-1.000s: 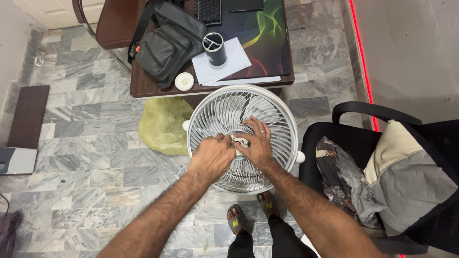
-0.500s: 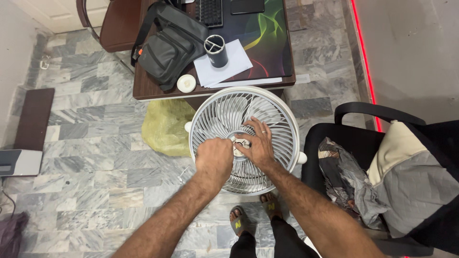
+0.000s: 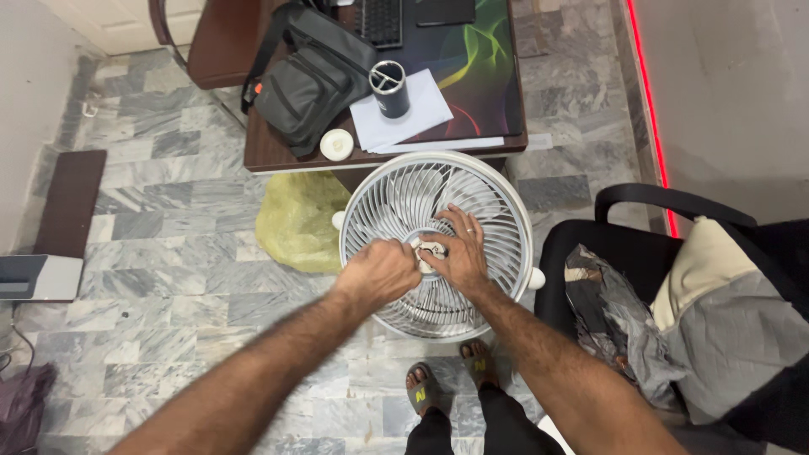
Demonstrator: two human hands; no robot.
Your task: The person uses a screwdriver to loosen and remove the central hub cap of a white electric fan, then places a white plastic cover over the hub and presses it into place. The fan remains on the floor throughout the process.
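- Head view: left hand (image 3: 381, 271) stays fisted at the white fan's (image 3: 436, 244) centre hub, grip contents hidden.
- Right hand (image 3: 455, 253) still rests there, fingers loosely spread across the grille.
- Fan unmoved, standing below the desk (image 3: 278, 152).

Fan (image 3: 396, 202): white grille, spiral ribs. Floor (image 3: 168, 211): grey-white marble tiles. Worktop (image 3: 270, 152): dark brown wood. Mat (image 3: 472, 67): black with green-yellow-red swirls. Bag (image 3: 308, 80): black. Cup (image 3: 389, 88): dark with silver rim. Paper (image 3: 425, 109): white. Plastic sack (image 3: 299, 223): yellow-green. Chair (image 3: 666, 202): black. Wall strip (image 3: 645, 101): red.
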